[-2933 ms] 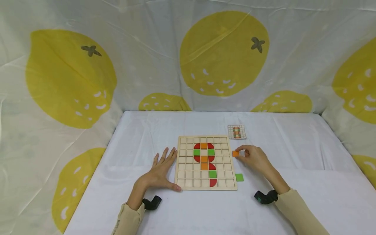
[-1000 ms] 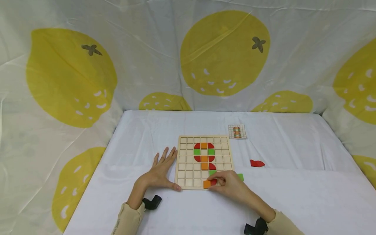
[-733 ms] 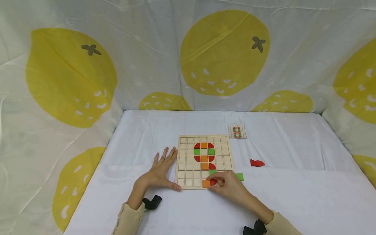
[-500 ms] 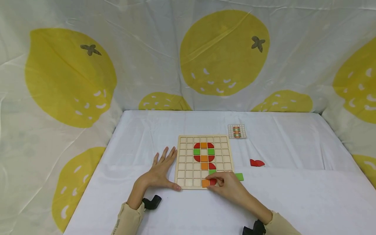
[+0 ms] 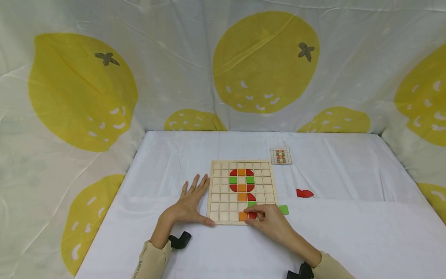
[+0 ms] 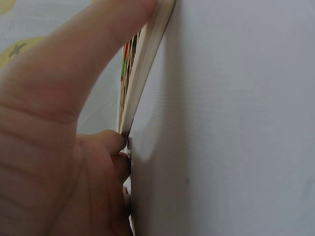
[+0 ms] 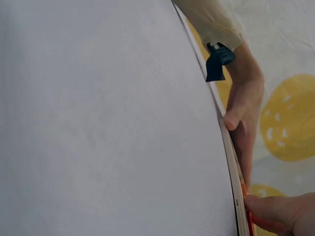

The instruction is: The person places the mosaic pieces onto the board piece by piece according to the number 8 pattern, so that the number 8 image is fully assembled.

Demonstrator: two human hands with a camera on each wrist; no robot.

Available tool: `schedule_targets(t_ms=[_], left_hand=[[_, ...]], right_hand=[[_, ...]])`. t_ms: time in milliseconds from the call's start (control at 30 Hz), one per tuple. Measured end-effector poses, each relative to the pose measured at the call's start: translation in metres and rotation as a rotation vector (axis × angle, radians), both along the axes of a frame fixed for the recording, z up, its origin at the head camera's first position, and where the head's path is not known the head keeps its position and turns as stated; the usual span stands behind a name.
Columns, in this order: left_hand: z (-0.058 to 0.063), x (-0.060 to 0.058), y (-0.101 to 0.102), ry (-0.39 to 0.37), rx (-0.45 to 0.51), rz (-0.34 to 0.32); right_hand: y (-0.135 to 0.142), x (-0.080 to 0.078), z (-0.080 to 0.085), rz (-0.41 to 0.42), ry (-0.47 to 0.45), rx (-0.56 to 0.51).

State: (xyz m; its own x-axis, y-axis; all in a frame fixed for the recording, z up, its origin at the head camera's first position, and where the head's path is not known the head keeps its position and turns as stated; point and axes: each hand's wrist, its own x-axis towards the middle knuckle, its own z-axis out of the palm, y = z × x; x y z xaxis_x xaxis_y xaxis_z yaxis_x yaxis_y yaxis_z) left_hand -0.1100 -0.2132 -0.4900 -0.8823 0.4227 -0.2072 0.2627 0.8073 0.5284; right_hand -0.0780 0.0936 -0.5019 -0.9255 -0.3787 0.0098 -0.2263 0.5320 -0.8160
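A wooden grid board (image 5: 223, 224) lies on the white cloth, with red quarter-round, orange and green square tiles set in some cells. My left hand (image 5: 188, 207) spreads its fingers along the board's left side, thumb at the near left corner; the left wrist view shows that thumb (image 6: 64, 59) against the board's edge. With thumb and index finger my right hand (image 5: 270, 221) pinches the right side of an orange square tile (image 5: 242, 216), which lies level in a bottom-row cell. Beside it, a red quarter-round tile (image 5: 252, 216) is partly hidden by the fingers.
A small pattern card (image 5: 280, 155) lies beyond the board's far right corner. Loose red tiles (image 5: 304, 193) sit to the right, and a green square tile (image 5: 283, 209) lies by the board's right edge. Lemon-print cloth (image 5: 265, 62) hangs behind and at the sides.
The right hand has carried the orange tile from right of the board to the bottom row, where it shifted slightly leftward and away, settling level. My left hand stays where it was.
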Motion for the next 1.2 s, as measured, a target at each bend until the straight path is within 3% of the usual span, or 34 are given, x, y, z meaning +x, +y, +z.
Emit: schedule_targets(t_ms=[633,867,1100,1200], left_hand=[[0.0,0.0,-0.002,0.003,-0.014,-0.005],[0.002,0.0,0.0,0.003,-0.002,-0.004],[0.001,0.0,0.0,0.006,-0.017,-0.004],[0.0,0.001,0.0,0.003,-0.016,-0.003]], right_hand=[[0.001,-0.001,0.005,-0.041,-0.017,-0.011],[0.03,-0.008,0.017,-0.11,-0.046,-0.005],[0.073,-0.009,0.019,-0.206,0.036,0.046],[0.087,-0.009,0.017,-0.219,0.025,0.061]])
